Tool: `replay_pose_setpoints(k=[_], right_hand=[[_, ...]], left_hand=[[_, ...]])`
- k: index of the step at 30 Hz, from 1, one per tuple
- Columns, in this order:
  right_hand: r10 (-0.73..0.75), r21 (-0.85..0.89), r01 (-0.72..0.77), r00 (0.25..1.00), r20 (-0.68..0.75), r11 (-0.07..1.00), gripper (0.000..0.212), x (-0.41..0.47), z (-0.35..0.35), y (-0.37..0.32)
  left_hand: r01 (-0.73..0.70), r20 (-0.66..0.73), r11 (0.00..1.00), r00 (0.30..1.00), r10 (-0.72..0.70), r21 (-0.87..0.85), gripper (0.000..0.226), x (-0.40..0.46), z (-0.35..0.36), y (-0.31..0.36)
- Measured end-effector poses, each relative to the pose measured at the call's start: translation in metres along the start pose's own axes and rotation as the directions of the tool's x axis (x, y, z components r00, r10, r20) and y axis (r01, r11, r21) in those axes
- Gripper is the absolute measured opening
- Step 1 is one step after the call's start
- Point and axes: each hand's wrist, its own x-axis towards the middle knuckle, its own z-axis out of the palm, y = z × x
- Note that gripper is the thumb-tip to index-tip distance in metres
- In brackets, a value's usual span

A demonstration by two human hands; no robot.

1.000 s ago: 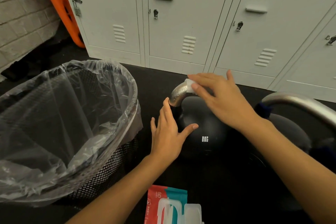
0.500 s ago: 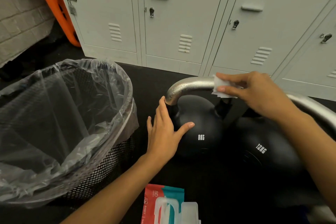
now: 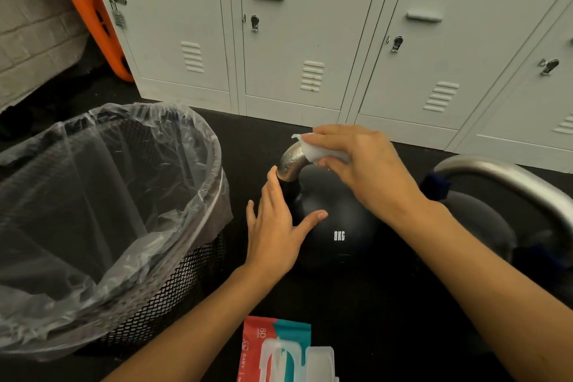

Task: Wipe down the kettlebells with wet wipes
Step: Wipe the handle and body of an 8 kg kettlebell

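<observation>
Nearest to you, at the bottom edge, lies the wet wipes pack (image 3: pixel 280 350), red and teal with its clear flip lid open, on the black floor (image 3: pixel 387 319). To its left stands the black mesh waste bin (image 3: pixel 173 282), lined with a clear plastic bag (image 3: pixel 93 195) that folds over the rim.

A little farther, in the middle, sits the black kettlebell marked 8KG (image 3: pixel 338 226), upright on the floor just right of the bin. Your left hand (image 3: pixel 279 232) rests flat against its left side: the fingers are straight and lightly spread, pointing away from you alongside the base of the handle, with the thumb stretched out across the black ball. It steadies the weight without curling round anything.

Above the ball, your right hand (image 3: pixel 359 164) comes in from the right and holds a folded white wet wipe (image 3: pixel 313 150). Your fingers and thumb are curled and pinch the wipe against the top left bend of the kettlebell's metal handle (image 3: pixel 291 161), which glistens with droplets. Most of the handle is hidden under that hand.

At the right, a second, larger kettlebell (image 3: pixel 483 220) stands beside the first, its grey metal handle (image 3: pixel 508 177) arching across the frame's right edge; its label cannot be seen.

Farthest away, a row of pale grey lockers (image 3: pixel 294 40) runs along the back, one at the left carrying a padlock (image 3: pixel 117 14). Left of them an orange board (image 3: pixel 90 9) leans beside a white brick wall (image 3: pixel 28 40).
</observation>
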Motion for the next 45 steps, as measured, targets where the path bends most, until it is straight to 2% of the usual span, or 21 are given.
replay_pose_setpoints(k=[4, 8, 11, 13, 18, 25, 28, 30, 34, 40, 42, 45], right_hand=[[0.171, 0.121, -0.17, 0.985, 0.004, 0.978, 0.047, -0.007, -0.018, 0.016], [0.264, 0.078, -0.288, 0.937, 0.228, 0.954, 0.045, -0.005, -0.049, 0.032], [0.284, 0.113, -0.325, 0.918, 0.277, 0.939, 0.039, 0.001, -0.055, 0.03], [0.271, 0.064, -0.297, 0.926, 0.262, 0.953, 0.046, 0.009, -0.05, 0.024], [0.24, -0.039, -0.239, 0.925, 0.293, 0.97, 0.049, 0.036, -0.025, 0.005], [0.212, -0.348, -0.064, 0.89, 0.404, 0.935, 0.034, 0.059, 0.007, -0.028], [0.162, -0.449, 0.066, 0.878, 0.45, 0.891, 0.024, 0.058, 0.012, -0.045], [0.13, -0.474, 0.117, 0.88, 0.457, 0.873, 0.024, 0.056, 0.014, -0.05], [0.046, -0.364, 0.158, 0.869, 0.492, 0.918, 0.028, 0.055, 0.016, -0.042], [0.058, -0.045, -0.042, 0.888, 0.457, 0.998, 0.029, 0.048, -0.008, -0.02], [0.044, 0.049, -0.073, 0.896, 0.441, 0.996, 0.027, 0.042, -0.016, -0.014], [0.05, 0.186, -0.136, 0.913, 0.406, 0.973, 0.028, 0.036, -0.02, -0.01]], left_hand=[[0.0, 0.001, 1.0, 1.0, 0.0, -0.019, 0.106, 0.0, 0.0, 0.0], [-0.003, 0.001, 1.0, 1.0, 0.003, -0.03, 0.106, -0.001, 0.0, 0.0], [-0.001, 0.002, 0.999, 1.0, 0.001, -0.04, 0.106, -0.001, -0.001, 0.001], [0.0, 0.005, 0.999, 1.0, 0.0, -0.038, 0.107, -0.001, -0.001, 0.001], [0.015, 0.012, 0.999, 1.0, -0.015, -0.031, 0.108, -0.001, -0.001, 0.001], [0.027, 0.014, 0.999, 1.0, -0.026, -0.028, 0.109, -0.001, 0.0, 0.002], [0.061, 0.027, 0.995, 0.998, -0.059, -0.076, 0.109, 0.001, 0.0, 0.001], [0.086, 0.02, 0.988, 0.996, -0.084, -0.131, 0.113, 0.002, 0.001, 0.001], [0.125, 0.015, 0.967, 0.992, -0.124, -0.222, 0.122, 0.004, -0.001, 0.002], [0.159, 0.053, 0.891, 0.987, -0.151, -0.425, 0.125, 0.005, -0.009, -0.005], [0.161, 0.039, 0.843, 0.986, -0.165, -0.513, 0.113, 0.001, -0.014, -0.001], [0.053, -0.061, 0.765, 0.991, -0.119, -0.642, 0.073, -0.002, -0.022, 0.015]])
